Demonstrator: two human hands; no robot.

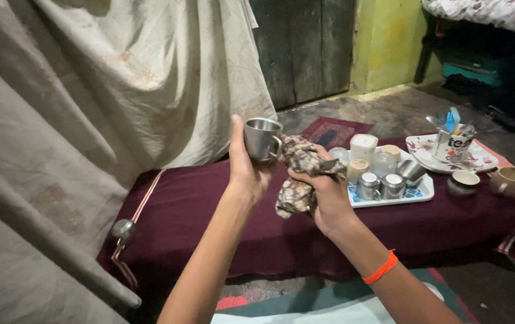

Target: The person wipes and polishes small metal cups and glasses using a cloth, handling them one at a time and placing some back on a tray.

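Left hand [246,171]: I'm seeing it gripping the steel cup [263,138], raised above the maroon cloth [197,210].
Right hand [324,195]: closing around the patterned rag [298,174], pressing at the cup's side.
Risk: I'm judging the cup could be slipping onto the crowded tray [421,193].

A white printed mug [451,146] holding blue packets [452,118] stands on the floral plate [481,161].

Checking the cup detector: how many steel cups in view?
4: one steel cup in the left hand; three on the tray: two upside down at its front, one tipped at the right. Others may be hidden behind.
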